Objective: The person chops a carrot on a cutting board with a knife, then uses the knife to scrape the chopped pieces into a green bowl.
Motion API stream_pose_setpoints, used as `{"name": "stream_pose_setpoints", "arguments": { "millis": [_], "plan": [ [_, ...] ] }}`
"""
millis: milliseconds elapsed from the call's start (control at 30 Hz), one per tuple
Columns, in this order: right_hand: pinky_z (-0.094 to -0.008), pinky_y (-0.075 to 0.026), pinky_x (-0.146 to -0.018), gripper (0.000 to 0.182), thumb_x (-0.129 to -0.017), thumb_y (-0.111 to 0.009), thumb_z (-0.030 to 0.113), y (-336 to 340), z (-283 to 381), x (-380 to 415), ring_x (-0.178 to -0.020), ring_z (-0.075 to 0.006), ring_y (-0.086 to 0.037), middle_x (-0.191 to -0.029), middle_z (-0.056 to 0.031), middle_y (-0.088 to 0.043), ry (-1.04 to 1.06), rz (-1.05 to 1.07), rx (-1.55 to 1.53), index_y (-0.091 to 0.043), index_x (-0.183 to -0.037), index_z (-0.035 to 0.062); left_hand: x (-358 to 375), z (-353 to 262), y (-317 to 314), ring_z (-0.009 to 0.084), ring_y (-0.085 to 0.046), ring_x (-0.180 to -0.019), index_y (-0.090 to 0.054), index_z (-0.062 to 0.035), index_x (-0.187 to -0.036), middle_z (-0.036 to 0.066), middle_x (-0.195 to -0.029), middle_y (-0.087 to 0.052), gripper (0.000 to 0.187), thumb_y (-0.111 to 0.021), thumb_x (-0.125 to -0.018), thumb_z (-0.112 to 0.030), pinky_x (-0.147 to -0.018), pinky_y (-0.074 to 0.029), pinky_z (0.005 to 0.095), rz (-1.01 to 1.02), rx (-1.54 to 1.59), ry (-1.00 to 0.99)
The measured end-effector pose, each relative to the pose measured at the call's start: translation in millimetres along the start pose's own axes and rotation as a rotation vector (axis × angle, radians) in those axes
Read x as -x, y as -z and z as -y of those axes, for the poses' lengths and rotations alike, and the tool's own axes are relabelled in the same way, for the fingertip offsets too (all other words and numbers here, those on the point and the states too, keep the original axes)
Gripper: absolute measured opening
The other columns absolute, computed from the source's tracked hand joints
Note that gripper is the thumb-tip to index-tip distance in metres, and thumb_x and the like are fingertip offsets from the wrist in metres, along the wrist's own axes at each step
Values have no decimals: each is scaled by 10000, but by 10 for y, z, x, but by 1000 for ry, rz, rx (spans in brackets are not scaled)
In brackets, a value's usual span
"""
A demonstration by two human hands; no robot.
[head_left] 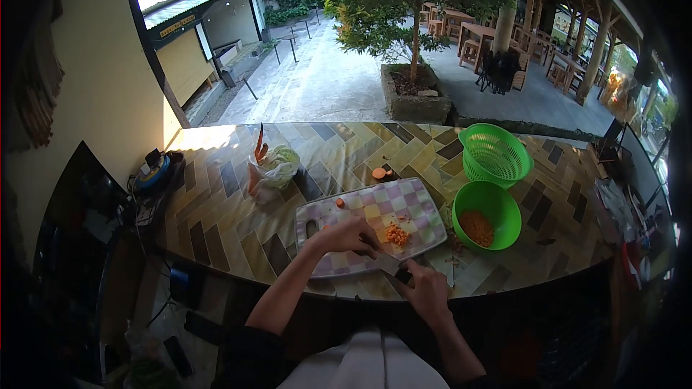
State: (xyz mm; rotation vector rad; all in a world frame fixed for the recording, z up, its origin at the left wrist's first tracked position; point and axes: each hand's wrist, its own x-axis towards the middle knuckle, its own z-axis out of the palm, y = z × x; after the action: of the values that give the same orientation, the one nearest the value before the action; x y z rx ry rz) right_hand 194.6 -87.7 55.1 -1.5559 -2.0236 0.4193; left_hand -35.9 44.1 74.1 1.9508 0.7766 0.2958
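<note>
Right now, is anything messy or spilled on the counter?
Yes. A few carrot bits lie loose on the counter beside the green bowl, off the checkered cutting board. One round carrot slice also sits alone past the board's far edge.

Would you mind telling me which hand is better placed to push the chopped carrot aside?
Probably the left hand: it rests right beside the chopped carrot, while the right hand grips the knife.

— What's my counter (238, 220) carrying?
— A checked cutting board (404, 205) in front of me, a green bowl (504, 209) just right of it, a green basket (494, 153) behind that.
— And left?
— A plastic bag (274, 169) of carrots, well apart; a carrot end (378, 173) lies near the board's far edge.
</note>
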Motion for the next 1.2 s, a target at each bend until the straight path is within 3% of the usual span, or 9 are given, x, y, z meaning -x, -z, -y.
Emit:
{"name": "stream_pose_setpoints", "arguments": {
  "millis": [167,267,400,533,633,667,867,1067,1200],
  "plan": [
    [-408,-513,-662,318,-759,-791,229,75,-12,52,-757,-326,-686,-773,-134,-681,-21,-24,-37,-649,-994,68,-107,-65,80,88,-679,-751,-756,-15,-1003,74,-836,-752,214,-771,-810,-107,-710,-529,247,-12,-123,-41],
    [-407,-514,-664,329,-747,-803,223,99,-102,92,-759,-328,-688,-758,-139,-677,-69,-7,-47,-648,-993,68,-167,125,136,104,-700,-792,-753,4,-1003,91,-878,-755,189,-741,-825,-60,-735,-543,234,-153,-43,-52],
    [-387,-508,-646,337,-738,-818,217,125,-289,144,-719,-303,-684,-732,-144,-668,-176,2,-119,-642,-975,55,-114,67,179,149,-715,-813,-751,31,-975,126,-915,-750,158,-677,-837,51,-763,-572,262,-536,180,-51],
    [-361,-489,-614,345,-735,-831,215,152,-416,197,-642,-239,-647,-709,-133,-658,-271,-52,-233,-635,-954,34,-40,180,71,153,-721,-812,-761,-2,-963,110,-911,-750,168,-699,-813,42,-770,-563,264,-431,81,-173],
    [-373,-473,-601,331,-756,-819,223,189,-424,211,-632,-261,-640,-712,-145,-659,-317,-125,-252,-624,-920,11,-43,307,-58,188,-711,-811,-757,-2,-938,115,-918,-741,159,-702,-794,36,-756,-556,285,-401,-76,-211],
    [-367,-466,-593,333,-756,-821,221,181,-440,217,-615,-241,-624,-698,-139,-654,-334,-129,-264,-623,-920,8,-47,319,-72,238,-695,-826,-752,-6,-917,122,-908,-724,147,-708,-778,15,-754,-545,319,-381,-171,-199],
    [-326,-432,-558,340,-748,-832,195,134,-421,220,-558,-160,-553,-630,-106,-616,-334,-151,-332,-620,-928,0,-148,489,-164,228,-689,-879,-753,-23,-917,99,-923,-722,155,-747,-762,-31,-773,-535,338,-290,-366,-172],
    [-320,-409,-533,324,-753,-828,196,106,-446,276,-527,-151,-520,-589,-89,-592,-324,-163,-317,-626,-926,11,-100,460,-37,232,-676,-948,-738,-24,-977,107,-986,-711,233,-716,-759,54,-831,-532,347,-318,-258,-184],
    [-320,-414,-537,325,-755,-827,197,137,-441,283,-524,-152,-526,-592,-92,-599,-348,-147,-326,-626,-931,12,-116,457,55,321,-654,-950,-728,-11,-1030,159,-1016,-694,255,-677,-787,46,-856,-510,371,-312,-259,-197]
  ]
}}
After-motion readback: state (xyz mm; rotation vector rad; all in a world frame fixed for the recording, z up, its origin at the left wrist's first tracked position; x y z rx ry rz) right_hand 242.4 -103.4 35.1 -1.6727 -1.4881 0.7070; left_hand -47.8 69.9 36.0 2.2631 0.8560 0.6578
